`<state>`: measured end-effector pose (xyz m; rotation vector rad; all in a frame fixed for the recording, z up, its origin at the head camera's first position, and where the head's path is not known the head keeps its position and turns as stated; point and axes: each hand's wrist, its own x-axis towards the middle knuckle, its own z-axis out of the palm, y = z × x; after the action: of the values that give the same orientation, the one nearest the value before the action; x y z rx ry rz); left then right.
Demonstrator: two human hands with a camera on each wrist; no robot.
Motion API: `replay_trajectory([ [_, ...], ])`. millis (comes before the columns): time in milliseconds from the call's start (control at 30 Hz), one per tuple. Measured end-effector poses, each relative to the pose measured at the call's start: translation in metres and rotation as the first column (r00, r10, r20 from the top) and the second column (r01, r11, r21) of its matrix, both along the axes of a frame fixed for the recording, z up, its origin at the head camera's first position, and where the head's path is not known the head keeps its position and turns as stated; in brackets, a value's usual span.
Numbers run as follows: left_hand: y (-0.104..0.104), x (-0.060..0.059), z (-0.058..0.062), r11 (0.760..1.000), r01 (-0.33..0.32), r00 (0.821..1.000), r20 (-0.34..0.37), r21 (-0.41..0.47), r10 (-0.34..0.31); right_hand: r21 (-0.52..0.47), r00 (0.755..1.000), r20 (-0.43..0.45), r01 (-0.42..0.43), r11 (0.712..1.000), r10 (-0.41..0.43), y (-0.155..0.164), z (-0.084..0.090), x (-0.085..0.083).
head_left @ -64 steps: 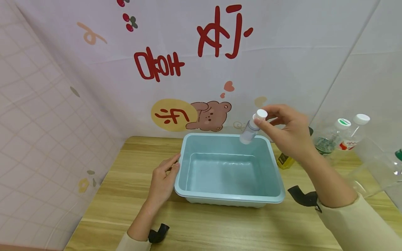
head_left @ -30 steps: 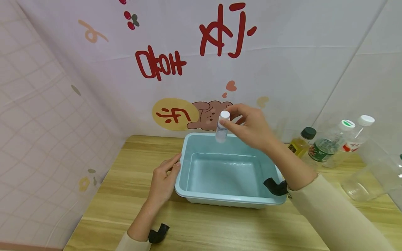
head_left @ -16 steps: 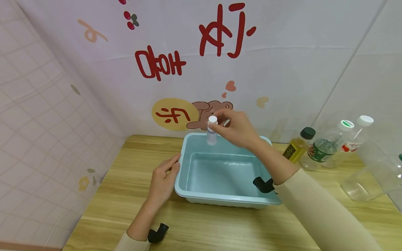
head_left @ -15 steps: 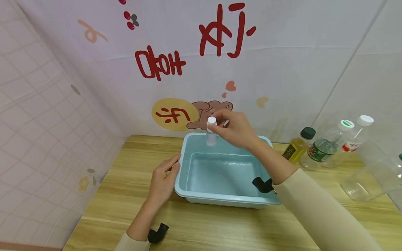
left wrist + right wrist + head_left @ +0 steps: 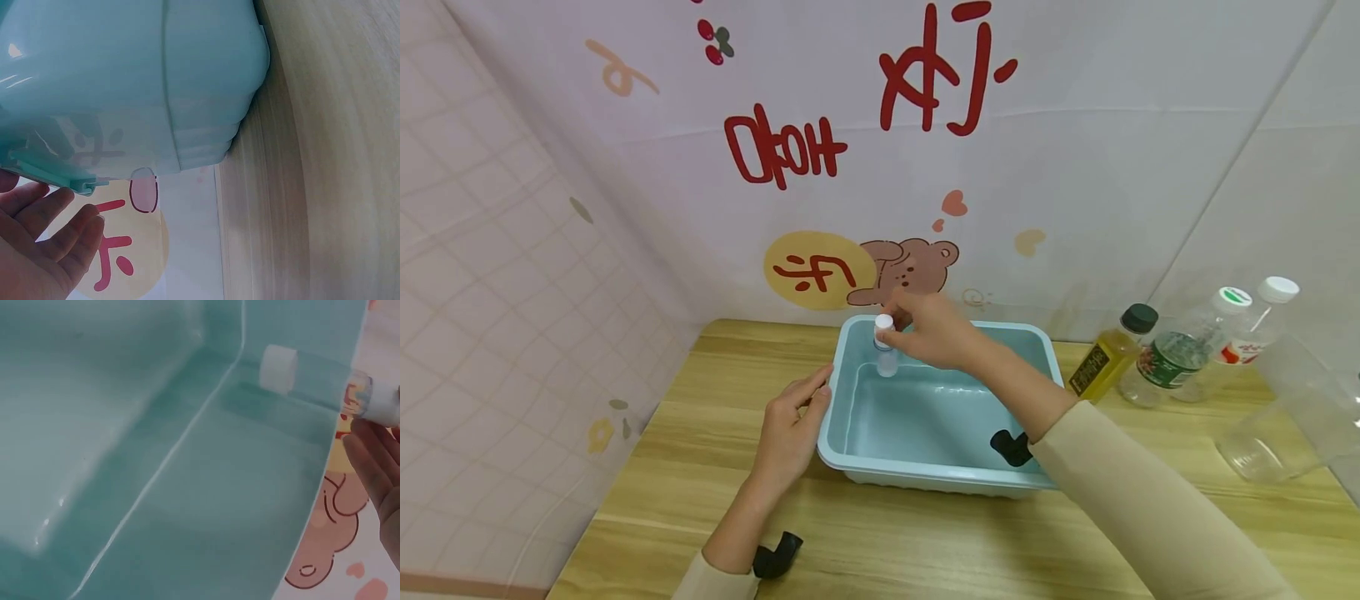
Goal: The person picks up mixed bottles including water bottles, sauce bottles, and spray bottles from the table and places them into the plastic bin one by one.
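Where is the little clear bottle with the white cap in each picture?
Head view: the little clear bottle with the white cap hangs upright over the far left corner of the light blue plastic tub, pinched by the right hand.
Left wrist view: not in it; only the tub's outer wall and the left hand.
Right wrist view: at the right edge, above the fingers.
Shared landmark: the blue tub.

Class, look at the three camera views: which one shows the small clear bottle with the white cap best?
The head view: the small bottle, upright, pinched near its cap by the right hand over the blue tub. The right wrist view shows only part of it at the frame edge; the left wrist view shows none.
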<state>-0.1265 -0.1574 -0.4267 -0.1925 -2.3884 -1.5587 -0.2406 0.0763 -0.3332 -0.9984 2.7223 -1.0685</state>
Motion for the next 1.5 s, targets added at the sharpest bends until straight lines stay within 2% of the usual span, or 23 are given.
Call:
replay_trajectory([
  [267,-0.001,0.000,-0.001,1.000,0.001,1.000,-0.004,0.000,-0.001,0.171,0.997,-0.029,-0.065,0.983,0.071,-0.012,-0.009,-0.002],
  [533,-0.001,-0.001,0.000,1.000,-0.003,1.000,-0.019,-0.006,0.003,0.267,0.991,0.062,-0.132,0.955,0.119,-0.019,-0.015,-0.005],
  [767,0.000,0.000,0.000,1.000,-0.003,1.000,-0.022,-0.004,0.002,0.370,0.985,0.119,-0.160,0.915,0.124,-0.020,-0.026,-0.006],
  [933,0.001,0.000,0.001,1.000,0.001,1.000,-0.019,0.000,-0.001,0.376,0.987,0.123,-0.145,0.915,0.106,-0.020,-0.030,-0.006],
  [1233,0.002,0.001,0.002,1.000,-0.005,0.999,-0.044,-0.029,0.004,0.406,0.986,0.146,-0.137,0.903,0.084,-0.015,-0.026,-0.005],
  [1500,0.002,0.000,0.002,0.999,0.006,0.998,-0.069,-0.036,-0.009,0.444,0.989,0.130,-0.116,0.889,0.064,-0.012,-0.007,-0.003],
])
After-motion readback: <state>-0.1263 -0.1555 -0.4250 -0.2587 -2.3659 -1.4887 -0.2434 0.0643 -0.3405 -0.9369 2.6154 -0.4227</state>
